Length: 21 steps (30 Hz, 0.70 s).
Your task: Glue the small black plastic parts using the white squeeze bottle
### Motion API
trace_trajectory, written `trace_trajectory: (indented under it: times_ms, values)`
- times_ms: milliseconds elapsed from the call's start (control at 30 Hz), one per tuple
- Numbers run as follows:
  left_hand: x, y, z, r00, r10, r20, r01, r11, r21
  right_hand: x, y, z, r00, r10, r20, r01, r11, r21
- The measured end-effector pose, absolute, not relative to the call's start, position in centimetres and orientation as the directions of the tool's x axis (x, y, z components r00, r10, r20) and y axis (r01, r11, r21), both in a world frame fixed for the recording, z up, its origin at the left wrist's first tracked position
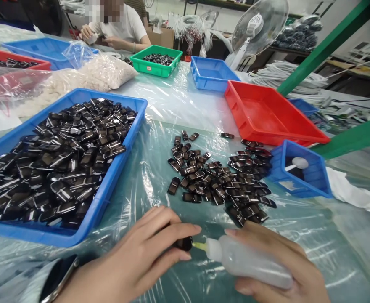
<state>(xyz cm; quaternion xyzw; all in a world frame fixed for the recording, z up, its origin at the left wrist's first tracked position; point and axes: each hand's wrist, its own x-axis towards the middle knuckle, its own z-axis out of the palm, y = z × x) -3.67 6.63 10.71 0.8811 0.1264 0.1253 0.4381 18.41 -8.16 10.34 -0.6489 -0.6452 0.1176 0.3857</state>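
Between thumb and fingers, my left hand (151, 246) grips a small black glossy plastic casing (185, 243), its far end hidden by the fingers. My right hand (286, 261) is wrapped round a translucent squeeze bottle (251, 259) lying nearly level, with a white cap and a thin yellowish nozzle (199, 245). The nozzle tip meets the casing's right end, though whether it goes inside cannot be made out. Just beyond both hands, a loose pile of similar black casings (216, 176) lies on the plastic-covered table. To the left, a blue tray (141, 110) is heaped with more of them.
A small blue bin (298, 185) holding a white scoop-like piece stands right of the pile. Behind are a red tray (267, 111), a blue tray (215, 73), a green tray (156, 67) of dark parts and a fan (254, 27). Across the table sits another person (125, 27).
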Motion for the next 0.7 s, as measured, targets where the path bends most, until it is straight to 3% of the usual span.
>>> trace_trajectory:
  times_ms: [300, 700]
  values:
    - [-3.6, 6.4, 10.2, 0.925, 0.338, 0.172, 0.069, -0.596, 0.8, 18.3, -8.7, 10.2, 0.138, 0.941, 0.308, 0.772, 0.093, -0.629]
    - [-3.6, 6.1, 10.8, 0.923, 0.364, 0.125, 0.126, -0.593, 0.795, 18.3, -9.2, 9.7, 0.203, 0.931, 0.304, 0.795, 0.025, -0.607]
